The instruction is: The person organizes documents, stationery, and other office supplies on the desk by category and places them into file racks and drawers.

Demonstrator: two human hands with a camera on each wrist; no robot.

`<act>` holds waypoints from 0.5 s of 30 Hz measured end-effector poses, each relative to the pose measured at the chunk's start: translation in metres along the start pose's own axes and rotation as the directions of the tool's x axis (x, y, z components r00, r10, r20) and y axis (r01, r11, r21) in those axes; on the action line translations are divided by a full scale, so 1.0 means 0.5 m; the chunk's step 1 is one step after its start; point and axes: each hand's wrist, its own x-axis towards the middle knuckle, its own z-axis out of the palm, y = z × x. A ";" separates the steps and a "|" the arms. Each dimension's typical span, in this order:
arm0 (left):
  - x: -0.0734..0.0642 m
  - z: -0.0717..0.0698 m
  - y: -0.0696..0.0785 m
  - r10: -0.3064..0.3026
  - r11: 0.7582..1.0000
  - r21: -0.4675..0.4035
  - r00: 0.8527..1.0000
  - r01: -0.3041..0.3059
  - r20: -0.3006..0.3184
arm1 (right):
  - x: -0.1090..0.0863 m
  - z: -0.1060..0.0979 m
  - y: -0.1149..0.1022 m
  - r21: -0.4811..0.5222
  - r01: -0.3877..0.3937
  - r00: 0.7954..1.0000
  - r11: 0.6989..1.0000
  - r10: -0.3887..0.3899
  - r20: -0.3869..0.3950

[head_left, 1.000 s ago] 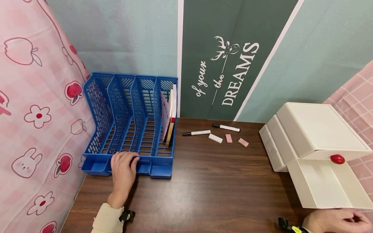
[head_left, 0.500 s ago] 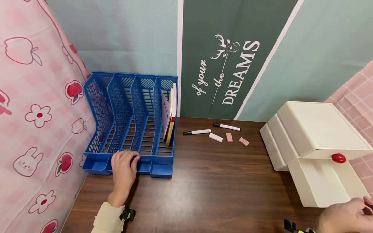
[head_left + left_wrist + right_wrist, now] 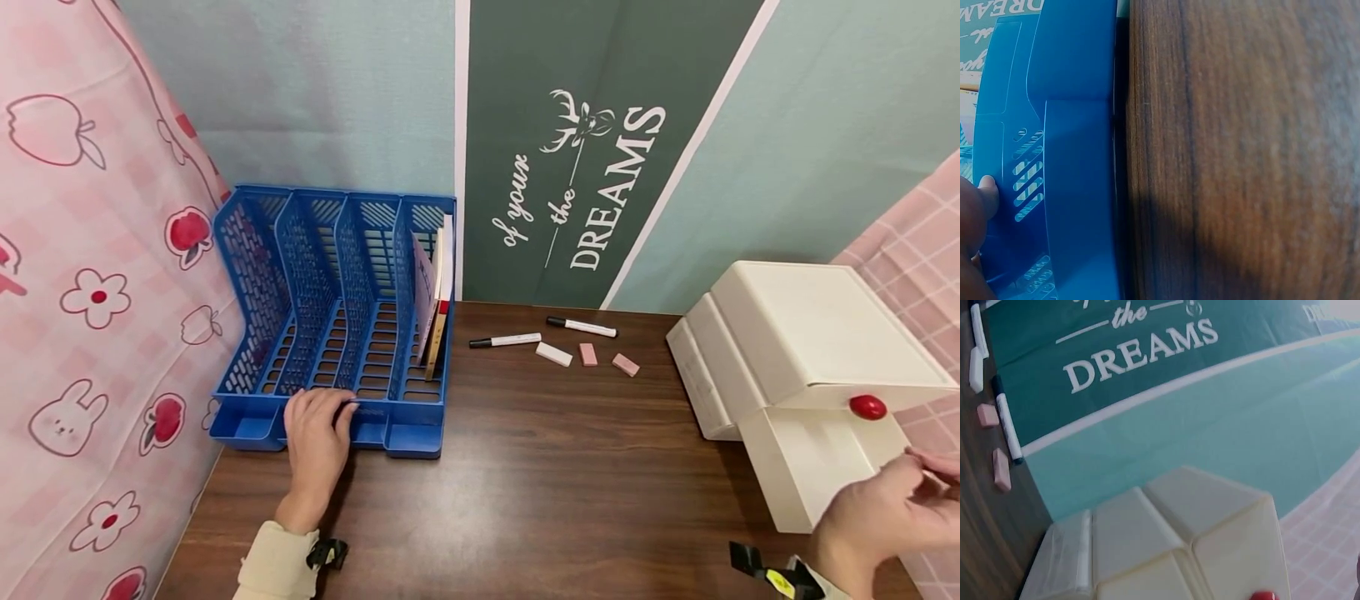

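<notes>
1. Left hand (image 3: 318, 433): at the near edge of a blue four-bay file rack (image 3: 414, 414), on the left of the table (image 3: 562, 492). Fingers bent over the front rim, thumb (image 3: 988, 190) against the outer front face; rim pinched between them.
2. Rack stands upright, directly beyond that hand and to both sides of it. Shallow trays along its front; the hand covers part of this strip, left of the middle.
3. Rightmost bay: a thin purple book (image 3: 425, 304) leaning, a yellow-spined book (image 3: 437, 342) just right of it. Both well beyond the left hand.
4. Right hand (image 3: 873, 512): near right, in front of a white drawer unit (image 3: 862, 325). Cut by the view's edge; I cannot tell whether the fingers are together or holding anything.
5. Pulled-out drawer (image 3: 776, 479) lies just beyond and left of the right hand, partly hidden by it. Contact cannot be told. Red knob (image 3: 867, 407) sits above the drawer, on the unit's front.
6. Between rack and unit, toward the far edge: two black-and-white markers (image 3: 506, 341), one white eraser (image 3: 553, 354), two pink erasers (image 3: 588, 355). All well apart from both hands.
7. Far side: dark green panel (image 3: 525, 125) lettered "DREAMS".
</notes>
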 end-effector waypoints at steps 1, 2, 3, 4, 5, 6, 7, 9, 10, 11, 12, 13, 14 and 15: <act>0.000 0.000 0.000 0.000 1.000 0.000 1.000 0.000 -0.001 | -0.002 0.007 0.000 -0.009 0.006 1.000 1.000 -0.006 0.013; 0.000 -0.001 -0.001 0.000 1.000 -0.001 1.000 0.000 -0.002 | -0.004 0.014 -0.001 -0.006 0.004 1.000 1.000 -0.004 0.021; 0.000 -0.001 -0.001 -0.001 1.000 -0.001 1.000 0.001 -0.002 | -0.007 0.021 0.000 -0.011 0.014 0.999 1.000 -0.014 0.034; 0.000 -0.001 -0.001 -0.001 1.000 -0.002 1.000 0.001 -0.002 | -0.009 0.030 0.001 0.035 0.010 0.999 0.999 -0.011 0.037; 0.000 -0.001 -0.001 -0.002 1.000 -0.003 1.000 0.002 -0.002 | -0.012 0.038 0.001 0.074 0.006 0.999 0.997 -0.009 0.045; 0.000 -0.001 -0.001 -0.002 1.000 -0.004 1.000 0.002 -0.002 | -0.015 0.045 0.003 0.084 0.016 0.998 0.996 -0.021 0.063; 0.000 -0.001 -0.001 -0.003 1.000 -0.005 1.000 0.003 -0.002 | -0.018 0.053 0.003 0.115 0.009 0.997 0.993 -0.018 0.080; 0.000 -0.001 -0.001 -0.003 1.000 -0.005 1.000 0.003 0.001 | -0.025 0.065 0.006 0.153 -0.006 0.993 0.988 -0.013 0.120; 0.001 -0.001 -0.001 -0.003 1.000 -0.004 1.000 0.003 0.003 | -0.028 0.071 0.007 0.160 -0.026 0.991 0.987 0.004 0.137; 0.001 -0.001 -0.001 -0.003 1.000 -0.004 1.000 0.003 0.004 | -0.031 0.076 0.008 0.140 -0.036 0.987 0.989 0.014 0.157; 0.001 0.000 -0.001 -0.004 1.000 -0.003 1.000 0.004 0.006 | -0.035 0.080 0.011 0.112 -0.036 0.984 0.993 0.015 0.180; 0.001 0.000 -0.002 -0.004 1.000 -0.002 1.000 0.004 0.007 | -0.039 0.085 0.014 0.097 -0.047 0.980 0.994 0.027 0.197; 0.001 -0.001 -0.002 -0.004 1.000 -0.002 1.000 0.004 0.006 | -0.043 0.090 0.018 0.075 -0.053 0.976 0.996 0.036 0.214; 0.001 -0.001 -0.002 -0.004 1.000 0.000 1.000 0.004 0.004 | -0.047 0.094 0.023 0.055 -0.058 0.971 0.997 0.043 0.235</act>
